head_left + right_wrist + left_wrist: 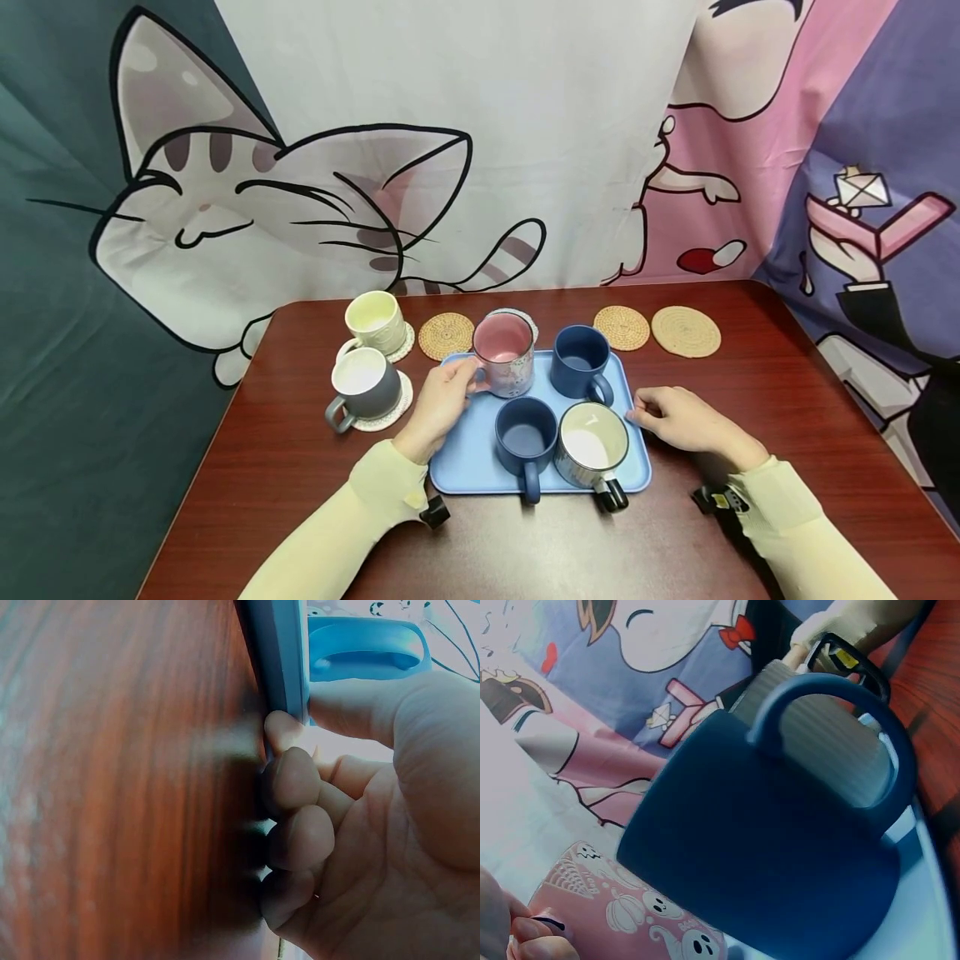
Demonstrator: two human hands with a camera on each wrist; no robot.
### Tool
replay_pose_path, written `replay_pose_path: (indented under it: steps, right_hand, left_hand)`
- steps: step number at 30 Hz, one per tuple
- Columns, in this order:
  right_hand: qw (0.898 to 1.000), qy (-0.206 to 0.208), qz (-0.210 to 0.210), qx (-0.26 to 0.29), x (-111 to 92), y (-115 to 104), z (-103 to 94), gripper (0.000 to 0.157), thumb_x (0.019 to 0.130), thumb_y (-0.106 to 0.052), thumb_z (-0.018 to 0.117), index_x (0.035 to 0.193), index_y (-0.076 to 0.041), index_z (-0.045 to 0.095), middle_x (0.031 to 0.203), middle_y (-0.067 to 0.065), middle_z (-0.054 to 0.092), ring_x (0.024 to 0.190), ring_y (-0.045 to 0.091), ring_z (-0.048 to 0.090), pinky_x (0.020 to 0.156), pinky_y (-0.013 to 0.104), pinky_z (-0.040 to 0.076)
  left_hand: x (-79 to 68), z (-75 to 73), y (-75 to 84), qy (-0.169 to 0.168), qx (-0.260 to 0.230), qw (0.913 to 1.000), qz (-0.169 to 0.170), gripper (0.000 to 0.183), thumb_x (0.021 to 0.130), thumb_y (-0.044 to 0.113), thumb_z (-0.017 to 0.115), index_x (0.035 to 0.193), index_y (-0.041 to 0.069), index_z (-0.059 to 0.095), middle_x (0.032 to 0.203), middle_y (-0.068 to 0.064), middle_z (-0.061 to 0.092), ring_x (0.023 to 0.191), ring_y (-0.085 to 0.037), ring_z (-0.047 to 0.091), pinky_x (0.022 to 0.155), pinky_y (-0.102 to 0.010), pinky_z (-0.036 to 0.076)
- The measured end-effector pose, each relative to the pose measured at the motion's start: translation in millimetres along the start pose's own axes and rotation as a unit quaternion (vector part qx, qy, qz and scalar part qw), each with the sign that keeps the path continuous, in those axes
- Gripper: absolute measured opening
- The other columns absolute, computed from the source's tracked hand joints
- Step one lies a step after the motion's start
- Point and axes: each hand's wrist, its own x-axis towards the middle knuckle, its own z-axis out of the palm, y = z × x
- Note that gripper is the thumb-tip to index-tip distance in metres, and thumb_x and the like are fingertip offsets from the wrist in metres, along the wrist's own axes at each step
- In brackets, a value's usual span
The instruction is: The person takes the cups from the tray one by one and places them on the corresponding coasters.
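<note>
Pinching pink mug [505,360] by handle with left hand [441,400]; right hand [678,419] grip narrow, on right rim of blue tray [468,450]. Mug over tray's back part. Probably ceramic: stiff, weighty, slick, breakable; handle safest hold. Tray likely light.

So the pink mug [513,375] is standing upright over the far-left part of the tray [468,450], pink inside, with pale ghosts, a pumpkin and a cobweb round the outside. Its handle points toward the tray's left side, and the left hand [441,400] has it pinched. Can't tell if its base is touching the tray, tbh. The tray itself is a light blue rounded rectangle, lying flat, right rim pinched between the right hand's [678,418] thumb and finger.
</note>
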Motion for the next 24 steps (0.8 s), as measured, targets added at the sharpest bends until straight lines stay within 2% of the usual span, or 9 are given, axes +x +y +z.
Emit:
replay_pose_path:
  steps: [3, 6, 11, 14, 19, 21, 24]
  right_hand:
    - [1.000, 0.000, 0.003, 0.000, 0, 0, 0.6, 0.034, 0.098, -0.020, 0.070, 0.070, -0.023, 0.050, 0.061, -0.014, 0.037, 0.058, 0.000, 0.039, 0.058, 0.021, 0.032]
    - [1.000, 0.002, 0.002, -0.001, 0, 1, 1.6, 0.034, 0.097, -0.020, 0.070, 0.070, -0.023, 0.050, 0.061, -0.015, 0.037, 0.057, 0.000, 0.039, 0.058, 0.021, 0.032]
    - [1.000, 0.003, -0.001, 0.001, 0, 0, 1.3, 0.035, 0.097, -0.020, 0.071, 0.069, -0.023, 0.050, 0.061, -0.015, 0.037, 0.057, -0.001, 0.038, 0.057, 0.021, 0.031]
    - [1.000, 0.002, 0.000, 0.004, 0, -1, 0.1, 0.035, 0.098, -0.021, 0.071, 0.070, -0.022, 0.050, 0.061, -0.014, 0.037, 0.057, 0.000, 0.038, 0.058, 0.021, 0.031]
    - [1.000, -0.002, 0.000, 0.006, -1, -2, -0.6, 0.034, 0.098, -0.021, 0.070, 0.070, -0.022, 0.051, 0.061, -0.014, 0.037, 0.057, 0.000, 0.038, 0.057, 0.021, 0.031]
    - [1.000, -0.002, 0.002, 0.005, 0, -2, -0.1, 0.034, 0.098, -0.021, 0.070, 0.070, -0.022, 0.050, 0.061, -0.014, 0.037, 0.057, 0.000, 0.038, 0.057, 0.021, 0.031]
    - [1.000, -0.001, 0.003, 0.002, 0, -1, 0.8, 0.034, 0.098, -0.020, 0.070, 0.070, -0.022, 0.050, 0.061, -0.015, 0.037, 0.057, 0.000, 0.038, 0.057, 0.020, 0.031]
  left_hand:
    - [1.6, -4.8, 3.8, 0.010, -0.011, 0.9999, 0.004, 0.040, 0.108, 0.028, 0.050, 0.072, 0.011, 0.052, 0.065, 0.002, 0.043, 0.098, -0.025, 0.074, 0.058, -0.021, 0.038]
    - [4.7, -9.1, 6.5, 0.024, -0.020, 0.9994, 0.012, 0.038, 0.108, 0.028, 0.049, 0.078, 0.007, 0.057, 0.063, 0.003, 0.041, 0.104, -0.029, 0.075, 0.060, -0.021, 0.040]
    - [10.8, -14.4, 8.7, 0.054, -0.040, 0.9976, 0.018, 0.034, 0.109, 0.028, 0.048, 0.096, 0.001, 0.064, 0.062, 0.005, 0.039, 0.101, -0.028, 0.073, 0.061, -0.022, 0.039]
    - [15.0, -16.3, 9.3, 0.078, -0.048, 0.9956, 0.019, 0.033, 0.109, 0.028, 0.047, 0.096, 0.002, 0.064, 0.062, 0.006, 0.040, 0.097, -0.025, 0.071, 0.059, -0.021, 0.039]
    - [22.1, -19.8, 8.1, 0.120, -0.029, 0.9923, 0.013, 0.034, 0.110, 0.029, 0.046, 0.086, 0.008, 0.061, 0.072, 0.005, 0.052, 0.081, -0.011, 0.061, 0.059, -0.021, 0.038]
    - [24.8, -21.4, 7.7, 0.132, -0.017, 0.9910, 0.015, 0.034, 0.110, 0.028, 0.045, 0.087, 0.007, 0.060, 0.077, 0.002, 0.056, 0.079, -0.012, 0.057, 0.061, -0.022, 0.038]
    - [28.5, -23.5, 7.3, 0.149, 0.000, 0.9885, 0.025, 0.033, 0.109, 0.026, 0.044, 0.098, 0.004, 0.067, 0.082, -0.005, 0.061, 0.087, -0.022, 0.061, 0.067, -0.024, 0.040]
